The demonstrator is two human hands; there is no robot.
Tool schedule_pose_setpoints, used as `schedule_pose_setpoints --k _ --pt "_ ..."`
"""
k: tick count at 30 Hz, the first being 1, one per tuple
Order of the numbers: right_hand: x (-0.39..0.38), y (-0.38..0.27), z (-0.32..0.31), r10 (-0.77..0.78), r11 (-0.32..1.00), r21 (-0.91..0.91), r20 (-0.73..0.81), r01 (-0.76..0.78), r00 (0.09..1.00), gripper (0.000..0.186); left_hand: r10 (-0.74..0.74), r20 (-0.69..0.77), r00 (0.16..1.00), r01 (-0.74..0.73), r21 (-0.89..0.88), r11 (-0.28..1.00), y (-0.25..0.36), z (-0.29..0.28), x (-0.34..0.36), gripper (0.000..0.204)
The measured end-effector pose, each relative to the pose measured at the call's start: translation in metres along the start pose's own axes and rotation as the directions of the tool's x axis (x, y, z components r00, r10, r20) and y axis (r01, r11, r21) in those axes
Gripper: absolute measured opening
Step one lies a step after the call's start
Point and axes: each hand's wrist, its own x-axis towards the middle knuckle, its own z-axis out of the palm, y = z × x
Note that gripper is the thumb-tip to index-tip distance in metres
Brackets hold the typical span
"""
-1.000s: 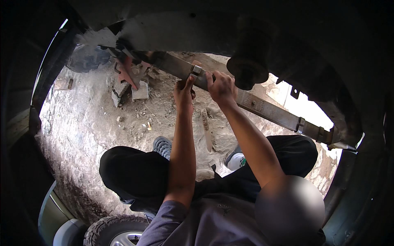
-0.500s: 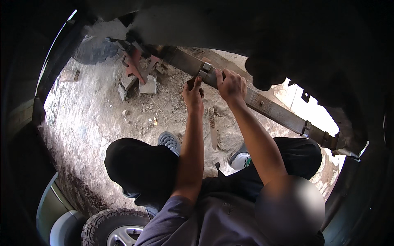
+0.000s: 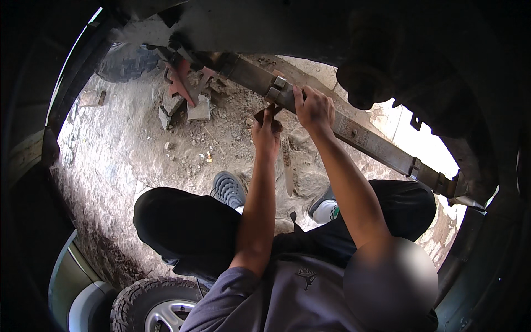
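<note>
A long rusty leaf spring [image 3: 381,148] runs diagonally under the vehicle body, with a metal clamp [image 3: 277,87] around it near its upper end. My right hand [image 3: 314,109] is wrapped over the spring just right of that clamp. Just below the clamp, my left hand [image 3: 266,137] pinches a small dark metal piece [image 3: 264,114]; whether the piece touches the spring is unclear. I am squatting, with dark trousers and both shoes below my arms.
A red metal stand [image 3: 180,83] and broken stone blocks [image 3: 196,109] sit on the dirt at the spring's upper end. A flat metal strip [image 3: 287,169] lies on the ground. A tyre [image 3: 119,63] is top left, another wheel [image 3: 152,304] bottom left, a dark axle hub [image 3: 359,83] overhead.
The view has shifted slightly to the right. Both hands stay at the spring by the clamp; my right hand has slid closer to the clamp.
</note>
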Motion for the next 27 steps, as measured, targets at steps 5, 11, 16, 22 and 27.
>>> schedule_pose_setpoints --k 5,11,16,22,27 --pt "0.007 0.006 0.008 0.05 0.999 -0.009 0.029 -0.05 0.998 0.055 0.081 -0.031 0.996 -0.081 0.011 0.997 0.008 0.015 -0.009 0.03" --pt "0.003 0.002 -0.005 -0.011 1.0 0.027 -0.003 0.011 1.0 0.056 0.102 -0.095 0.99 -0.082 0.193 0.978 0.028 0.046 -0.006 0.03" --pt "-0.006 -0.003 -0.007 0.058 0.986 0.155 0.058 -0.067 0.997 0.045 0.186 0.001 0.983 -0.177 0.305 0.936 0.019 0.032 -0.007 0.019" --pt "0.009 0.009 -0.008 -0.026 0.99 0.141 0.065 0.016 0.998 0.052 0.116 0.057 0.992 -0.127 0.247 0.961 0.034 0.038 0.005 0.018" --pt "-0.004 0.002 -0.002 -0.073 0.993 0.096 0.028 0.07 0.997 0.054 0.068 -0.042 0.997 -0.061 0.163 0.985 0.031 0.024 -0.018 0.025"
